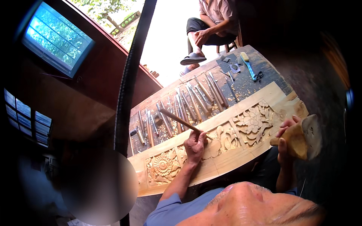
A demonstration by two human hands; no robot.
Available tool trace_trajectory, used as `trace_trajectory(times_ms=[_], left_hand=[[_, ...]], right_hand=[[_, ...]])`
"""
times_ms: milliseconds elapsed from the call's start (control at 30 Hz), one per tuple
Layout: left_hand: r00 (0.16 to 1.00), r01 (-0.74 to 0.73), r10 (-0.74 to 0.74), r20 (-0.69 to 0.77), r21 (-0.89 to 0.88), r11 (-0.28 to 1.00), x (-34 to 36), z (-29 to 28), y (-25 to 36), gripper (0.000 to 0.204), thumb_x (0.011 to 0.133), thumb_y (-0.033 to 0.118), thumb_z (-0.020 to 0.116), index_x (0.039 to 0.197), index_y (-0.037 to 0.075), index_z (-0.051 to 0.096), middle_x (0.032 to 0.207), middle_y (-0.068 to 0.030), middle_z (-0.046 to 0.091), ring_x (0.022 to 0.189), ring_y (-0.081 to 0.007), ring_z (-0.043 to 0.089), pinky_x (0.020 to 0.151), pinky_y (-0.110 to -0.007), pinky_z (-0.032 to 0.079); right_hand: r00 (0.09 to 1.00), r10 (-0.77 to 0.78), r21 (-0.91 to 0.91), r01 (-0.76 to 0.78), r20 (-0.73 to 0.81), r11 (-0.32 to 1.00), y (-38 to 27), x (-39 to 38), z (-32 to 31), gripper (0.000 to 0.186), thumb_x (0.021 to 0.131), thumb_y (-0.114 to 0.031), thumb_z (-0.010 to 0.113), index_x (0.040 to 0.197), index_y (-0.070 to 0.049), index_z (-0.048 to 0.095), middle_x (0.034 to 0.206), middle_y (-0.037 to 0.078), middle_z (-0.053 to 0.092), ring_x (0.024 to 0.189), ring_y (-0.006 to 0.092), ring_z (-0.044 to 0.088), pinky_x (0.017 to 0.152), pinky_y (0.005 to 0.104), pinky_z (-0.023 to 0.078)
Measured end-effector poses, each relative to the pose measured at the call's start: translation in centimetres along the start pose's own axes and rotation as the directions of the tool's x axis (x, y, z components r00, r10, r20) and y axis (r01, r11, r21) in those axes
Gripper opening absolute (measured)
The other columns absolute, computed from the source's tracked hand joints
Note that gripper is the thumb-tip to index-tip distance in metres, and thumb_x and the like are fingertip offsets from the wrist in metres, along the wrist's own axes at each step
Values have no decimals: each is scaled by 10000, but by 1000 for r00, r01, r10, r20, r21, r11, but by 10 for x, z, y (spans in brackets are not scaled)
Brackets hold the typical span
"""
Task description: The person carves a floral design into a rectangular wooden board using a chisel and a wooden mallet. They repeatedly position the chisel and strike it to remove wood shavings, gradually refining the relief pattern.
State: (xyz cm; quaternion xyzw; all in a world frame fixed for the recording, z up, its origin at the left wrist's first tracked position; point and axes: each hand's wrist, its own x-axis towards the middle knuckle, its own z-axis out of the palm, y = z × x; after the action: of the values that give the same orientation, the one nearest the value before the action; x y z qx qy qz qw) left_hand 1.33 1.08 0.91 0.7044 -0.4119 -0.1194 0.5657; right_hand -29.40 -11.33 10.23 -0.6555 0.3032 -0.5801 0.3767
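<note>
A long pale wooden panel (232, 160) lies across the bench in front of me. It bears a round carved flower (163, 164) at the left and a pierced floral carving (253, 122) at the right. My left hand (194, 147) is closed round a carving chisel (176, 118), which slants down toward the panel's middle section, partly carved with leaf shapes. Over the panel's right end, my right hand (283, 147) grips a worn wooden mallet (297, 141), raised and tilted. Part of that hand is hidden behind the mallet.
Beyond the panel, several chisels (194, 102) lie in a row among wood shavings on the dark bench (271, 67). A blue-handled brush (249, 67) rests near the far right corner. Across the bench sits another person (217, 24), legs crossed.
</note>
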Motion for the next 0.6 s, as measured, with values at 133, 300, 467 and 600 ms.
trace_trajectory(times_ms=[133, 300, 467, 600], left_hand=[[998, -63, 63, -8, 35, 997, 2, 1, 1, 148, 1019, 156, 709, 1034, 10, 685, 720, -40, 697, 620, -102, 655, 575, -277, 512], [1000, -23, 23, -3, 25, 999, -1, 0, 7, 144, 1019, 154, 704, 1032, 12, 681, 705, -49, 691, 602, -112, 653, 566, -283, 511], [998, -64, 64, 3, 40, 997, 2, 2, 6, 140, 1022, 158, 701, 1020, 20, 675, 680, -38, 673, 588, -111, 648, 558, -284, 502], [999, -37, 37, -16, 25, 999, 0, -1, 6, 145, 1023, 166, 702, 1016, 23, 674, 673, -34, 667, 583, -111, 646, 554, -285, 497]], right_hand=[[997, 56, 47, -54, -49, 997, 15, -1, 2, 734, 898, -306, 727, 1450, 60, 411, 1068, 108, 610, 795, 113, 593, 791, 266, 498], [989, -60, 67, 69, -137, 995, -1, 18, -2, 722, 876, -262, 729, 1436, 75, 422, 1042, 123, 631, 738, 110, 605, 760, 265, 508], [945, -221, 11, 231, -240, 973, -13, 45, -34, 772, 878, -335, 715, 1456, 75, 407, 1051, 141, 611, 715, 119, 585, 718, 240, 494], [919, -205, 57, 237, -336, 970, -17, 62, -67, 711, 929, -327, 673, 1462, 73, 426, 1089, 164, 613, 718, 121, 571, 690, 223, 481]])
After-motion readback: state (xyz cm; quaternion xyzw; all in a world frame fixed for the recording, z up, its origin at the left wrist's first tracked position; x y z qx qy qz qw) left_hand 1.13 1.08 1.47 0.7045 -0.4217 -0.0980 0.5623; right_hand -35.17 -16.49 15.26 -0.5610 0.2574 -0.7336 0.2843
